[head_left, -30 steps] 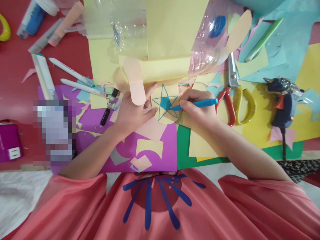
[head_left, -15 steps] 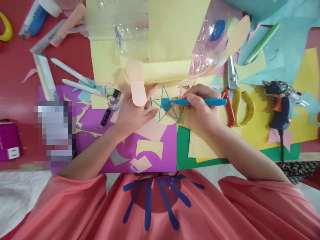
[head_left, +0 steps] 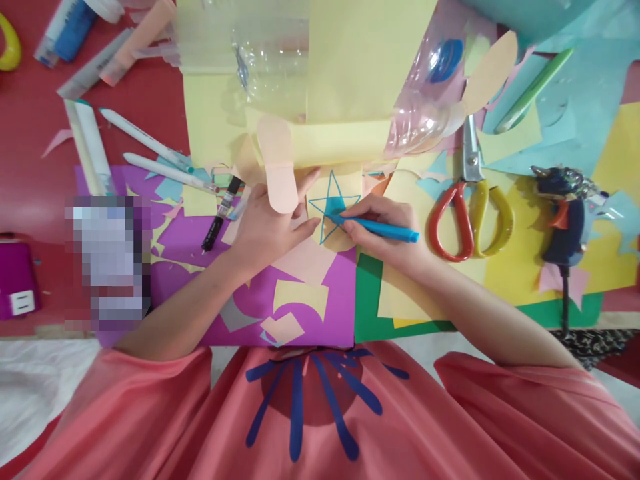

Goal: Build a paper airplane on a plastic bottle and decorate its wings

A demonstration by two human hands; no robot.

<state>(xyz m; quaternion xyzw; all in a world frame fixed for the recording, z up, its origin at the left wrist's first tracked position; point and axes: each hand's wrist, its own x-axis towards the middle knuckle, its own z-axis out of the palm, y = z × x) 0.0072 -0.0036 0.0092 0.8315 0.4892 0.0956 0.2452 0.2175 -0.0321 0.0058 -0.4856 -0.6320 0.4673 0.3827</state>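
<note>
A blue marker point(head_left: 387, 230) is gripped in my right hand point(head_left: 383, 230), its tip on a star outline point(head_left: 335, 205) whose middle is filled with blue. The star is drawn on a pale yellow piece of paper point(head_left: 345, 241). At the left edge of that paper lies my left hand point(head_left: 270, 223), its thumb and index finger spread apart beside the star. A peach paper strip with rounded ends point(head_left: 281, 163) lies over the back of the left hand's fingers.
Red-and-yellow scissors point(head_left: 470, 193) and a glue gun point(head_left: 567, 220) lie to the right. Left are a black marker point(head_left: 220, 217), white markers point(head_left: 145, 140) and a blurred-out device point(head_left: 110, 263). Clear plastic bottles point(head_left: 425, 107) sit at the back. Paper scraps point(head_left: 300, 298) lie in front.
My right hand has shifted left and slightly down, and the marker now slants, with its tip inside the star. The view has shifted slightly. My left hand keeps its pose.
</note>
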